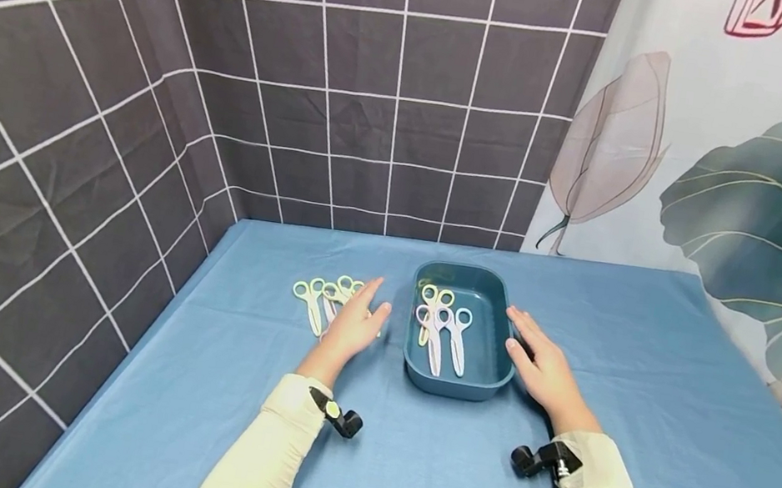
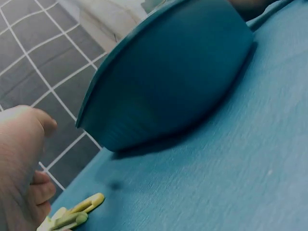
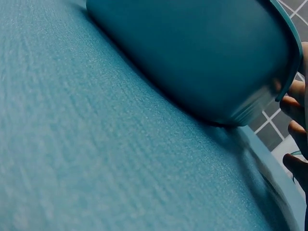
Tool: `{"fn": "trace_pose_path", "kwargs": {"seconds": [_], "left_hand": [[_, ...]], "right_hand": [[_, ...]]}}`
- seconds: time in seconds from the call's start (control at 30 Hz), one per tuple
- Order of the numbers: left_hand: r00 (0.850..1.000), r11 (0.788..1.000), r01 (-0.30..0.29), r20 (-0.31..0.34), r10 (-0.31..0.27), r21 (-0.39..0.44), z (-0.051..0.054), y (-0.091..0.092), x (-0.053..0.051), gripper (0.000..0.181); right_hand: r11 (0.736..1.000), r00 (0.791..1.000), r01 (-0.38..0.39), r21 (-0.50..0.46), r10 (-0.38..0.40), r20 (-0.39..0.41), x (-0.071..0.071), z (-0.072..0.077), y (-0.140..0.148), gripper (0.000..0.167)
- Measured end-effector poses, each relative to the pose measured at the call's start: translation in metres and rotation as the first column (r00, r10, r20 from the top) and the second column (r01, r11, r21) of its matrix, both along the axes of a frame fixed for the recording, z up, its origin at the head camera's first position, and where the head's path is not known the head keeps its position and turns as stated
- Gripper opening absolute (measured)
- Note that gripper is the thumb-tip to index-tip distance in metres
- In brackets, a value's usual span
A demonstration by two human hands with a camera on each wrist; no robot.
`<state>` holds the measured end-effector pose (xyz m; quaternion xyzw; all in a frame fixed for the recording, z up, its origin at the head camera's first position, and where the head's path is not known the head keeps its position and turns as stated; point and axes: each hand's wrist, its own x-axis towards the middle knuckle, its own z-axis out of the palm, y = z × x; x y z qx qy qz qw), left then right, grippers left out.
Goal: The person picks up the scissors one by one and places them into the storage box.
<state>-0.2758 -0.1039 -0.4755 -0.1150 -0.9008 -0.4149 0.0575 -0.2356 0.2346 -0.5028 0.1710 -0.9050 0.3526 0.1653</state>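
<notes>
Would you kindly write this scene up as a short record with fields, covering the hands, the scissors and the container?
Surface: blue cloth
Container: teal tray, upright on the cloth, between the hands
In tray: three pairs of scissors, overlapping at its left side
Outside tray: loose scissors to its left, partly hidden by a hand; exact count unclear
Left hand: beside the loose scissors, fingers extended; contact unclear
Right hand: at the tray's right rim, fingers extended
Backdrop: dark grid-patterned curtain; leaf-print sheet at right
</notes>
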Motion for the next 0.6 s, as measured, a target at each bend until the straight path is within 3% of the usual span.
{"fn": "trace_pose_path", "kwargs": {"seconds": [0.27, 0.6], "left_hand": [[0.999, 0.987, -0.033, 0.035, 0.039, -0.155, -0.0057, -0.0049, -0.0004, 0.057], [0.993, 0.946, -0.103, 0.021, 0.115, -0.306, -0.0059, -0.0057, -0.0003, 0.064]], "right_hand": [[1.0, 1.0, 0.006, 0.006, -0.006, 0.013, 0.0008, -0.0006, -0.0001, 0.052], [1.0, 1.0, 0.001, -0.018, -0.001, 0.019, 0.0018, 0.0021, 0.0, 0.052]]}}
